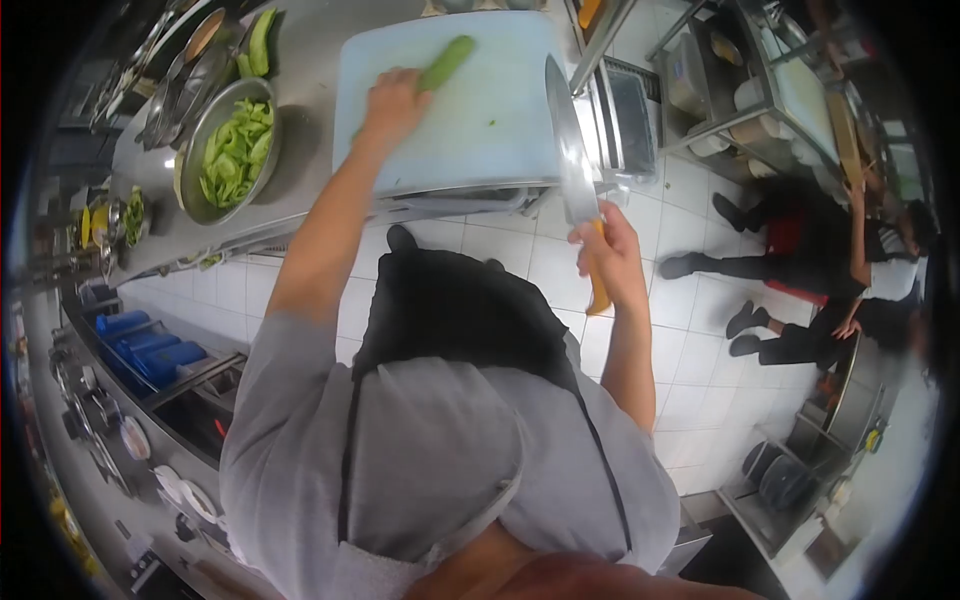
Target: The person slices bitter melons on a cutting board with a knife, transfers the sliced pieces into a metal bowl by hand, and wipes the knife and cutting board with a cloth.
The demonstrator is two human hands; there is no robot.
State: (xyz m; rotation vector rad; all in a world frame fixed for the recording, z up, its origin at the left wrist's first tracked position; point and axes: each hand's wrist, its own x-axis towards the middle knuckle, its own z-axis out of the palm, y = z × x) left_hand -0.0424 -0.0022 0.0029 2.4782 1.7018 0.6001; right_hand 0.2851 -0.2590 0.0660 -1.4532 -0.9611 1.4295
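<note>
A long green cucumber (447, 64) lies slantwise on the pale blue cutting board (480, 150). My left hand (395, 102) is closed over its near end, fingers wrapped round it and partly hiding it. In my right hand (612, 250) is a large kitchen knife (574, 155), gripped by its orange handle. The blade points away from me, beside the board's right edge, apart from the cucumber. Left of the board, a metal bowl (272, 165) holds several cut green pieces (238, 150).
More green pieces (262, 42) lie behind the bowl on the steel counter (305, 90). Several pans and utensils crowd the far left. Metal shelving (720, 125) stands at the right. People in dark trousers (740, 268) are on the tiled floor's right side.
</note>
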